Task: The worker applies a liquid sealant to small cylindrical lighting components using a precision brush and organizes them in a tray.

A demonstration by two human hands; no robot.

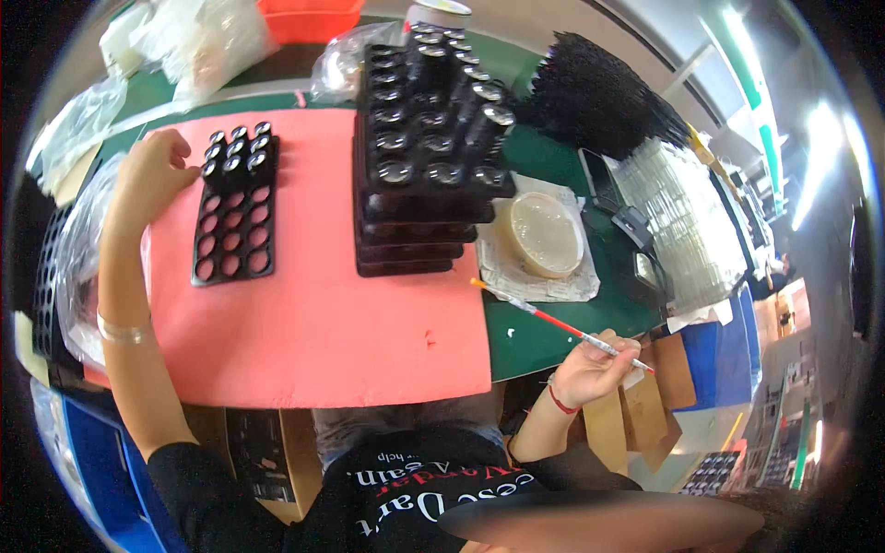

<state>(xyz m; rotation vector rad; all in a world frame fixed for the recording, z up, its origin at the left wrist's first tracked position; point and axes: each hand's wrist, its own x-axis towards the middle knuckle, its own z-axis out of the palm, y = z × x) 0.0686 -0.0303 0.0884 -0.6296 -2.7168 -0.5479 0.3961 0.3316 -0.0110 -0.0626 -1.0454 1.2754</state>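
On the pink mat (313,350), toward the left, lies a black tray (234,221) with round holes. Several black cylinders with shiny, lens-like tops (237,147) stand in its far rows, while the near holes show pink through. Beside those cylinders is my left hand (159,180), fingers loosely bent with a gap to the thumb and nothing visible between them. My right hand (595,369), off the mat's right corner, pinches a thin red-handled paintbrush (562,326). The brush's orange tip points left, over the mat's right edge.
A tall stack of black trays (415,226) filled with similar cylinders stands at the mat's far right. To its right, a round pale dish (546,235) sits on white paper. Beyond are a black bristly heap (599,92), clear strips (678,221) and plastic bags (207,46).
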